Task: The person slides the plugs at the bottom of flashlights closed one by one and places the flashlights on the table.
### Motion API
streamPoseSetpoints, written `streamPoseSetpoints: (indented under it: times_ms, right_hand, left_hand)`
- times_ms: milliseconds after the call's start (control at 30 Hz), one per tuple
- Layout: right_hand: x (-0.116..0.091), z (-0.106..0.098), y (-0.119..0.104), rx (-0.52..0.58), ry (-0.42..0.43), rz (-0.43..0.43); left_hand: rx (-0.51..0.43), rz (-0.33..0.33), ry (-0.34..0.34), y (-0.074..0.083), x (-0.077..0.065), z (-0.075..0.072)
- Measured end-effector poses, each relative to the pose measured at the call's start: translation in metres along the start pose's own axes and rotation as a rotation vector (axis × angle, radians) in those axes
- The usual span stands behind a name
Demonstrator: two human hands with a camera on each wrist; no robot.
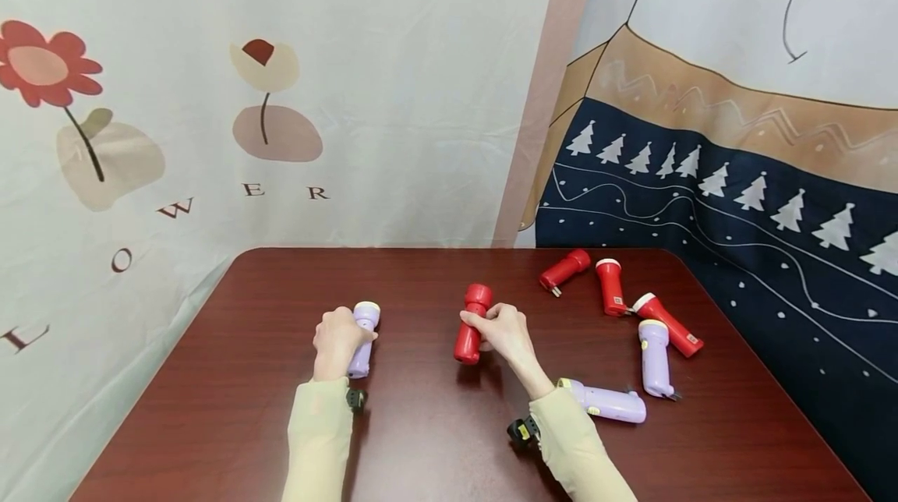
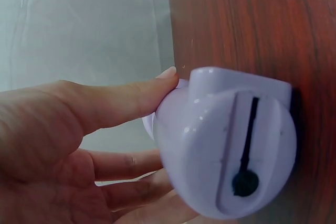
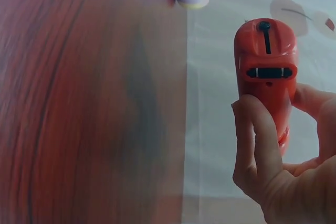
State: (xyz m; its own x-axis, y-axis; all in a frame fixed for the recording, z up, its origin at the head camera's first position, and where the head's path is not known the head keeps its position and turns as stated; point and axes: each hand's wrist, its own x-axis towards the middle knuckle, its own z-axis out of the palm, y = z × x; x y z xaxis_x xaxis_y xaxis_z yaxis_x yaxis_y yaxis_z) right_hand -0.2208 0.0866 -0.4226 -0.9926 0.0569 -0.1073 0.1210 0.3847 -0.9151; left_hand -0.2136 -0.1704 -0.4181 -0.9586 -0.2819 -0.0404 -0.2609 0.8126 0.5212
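A lavender flashlight (image 1: 366, 316) lies on the left part of the table with its lens end pointing away. My left hand (image 1: 337, 340) grips it from the left; in the left wrist view the thumb and fingers lie on opposite sides of the lavender body (image 2: 199, 150), whose slotted tail end faces the camera. Near the table's middle, my right hand (image 1: 507, 330) holds a red flashlight (image 1: 479, 298) between thumb and fingers, head pointing away. From the right wrist, the red flashlight (image 3: 266, 90) shows its tail slot and a dark recess with two metal prongs.
Toward the back right lie three red flashlights, one (image 1: 564, 269) with its prongs out, another (image 1: 611, 288) beside it, and a third (image 1: 669, 327) nearer the edge. Two lavender flashlights (image 1: 655, 359) (image 1: 609, 402) lie closer, one by my right sleeve. Printed curtains (image 1: 421, 97) hang behind the brown table (image 1: 414, 440).
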Motion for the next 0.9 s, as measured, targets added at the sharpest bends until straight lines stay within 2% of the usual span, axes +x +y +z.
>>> streamPoseSetpoints:
  times_ms: [233, 333, 533, 733, 900]
  right_hand:
    - [0.008, 0.039, -0.007, 0.036, -0.114, -0.010]
    - [0.012, 0.060, -0.009, -0.002, -0.155, -0.030]
    - [0.014, 0.094, -0.015, -0.113, -0.185, -0.055]
    - [0.014, 0.113, -0.021, -0.220, -0.196, -0.060]
    - [0.014, 0.121, -0.022, -0.255, -0.192, -0.061]
  left_hand:
    - [0.000, -0.023, -0.010, 0.001, 0.002, -0.001]
    - [-0.010, -0.042, -0.029, 0.001, 0.003, -0.001]
    - [-0.016, -0.077, -0.054, 0.000, 0.005, -0.002]
    - [-0.022, -0.075, -0.052, -0.001, 0.005, -0.002]
    - [-0.019, -0.067, -0.048, -0.002, 0.004, -0.002]
